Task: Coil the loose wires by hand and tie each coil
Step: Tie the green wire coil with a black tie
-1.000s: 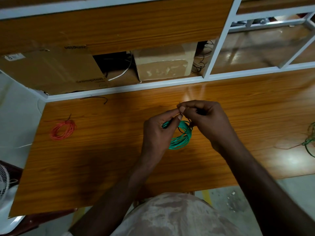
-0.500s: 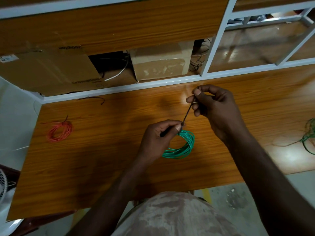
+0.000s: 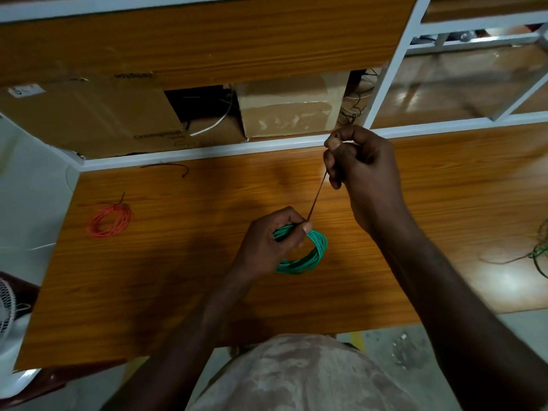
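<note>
Two hands at work over a glossy wood-grain bench (image 3: pixel 178 277), lamplight glaring off the laminate at the right. White metal framing along the back edge, a shelf bay behind it, pale floor showing past the left and near edges.

Far left, low: a white fan grille (image 3: pixel 7 307), only partly in frame. On the shelf, a big flattened cardboard box (image 3: pixel 89 114), printed lettering upside down. Beside it a white cable (image 3: pixel 213 123) curving through the dark gap, then a smaller taped carton (image 3: pixel 290 105), then a tangle of thin dark wires (image 3: pixel 357 99) against the white upright.

On the bench, left: red coil (image 3: pixel 109 221), small, thin, round, lying flat, a short tie tail sticking up from its top. Behind it, near the back rail, a short black wire scrap (image 3: pixel 169 167) with a hooked end.

Centre: green coil (image 3: pixel 314 253), thick bundle of smooth plastic-coated turns, resting on the bench, its left part hidden under the left hand (image 3: pixel 269 244). Left fingers curled, pinching coil and tie together at the top of the loop. Thin dark tie wire (image 3: pixel 318 192) running taut and straight, up and to the right, from that pinch to the right hand (image 3: pixel 361 170). Right hand raised near the back rail, fingers clenched around the tie's upper end, thumb pressed on top.

Far right edge: loose green wire (image 3: pixel 538 253), uncoiled, straggling across the bright patch, cut off by the frame.
</note>
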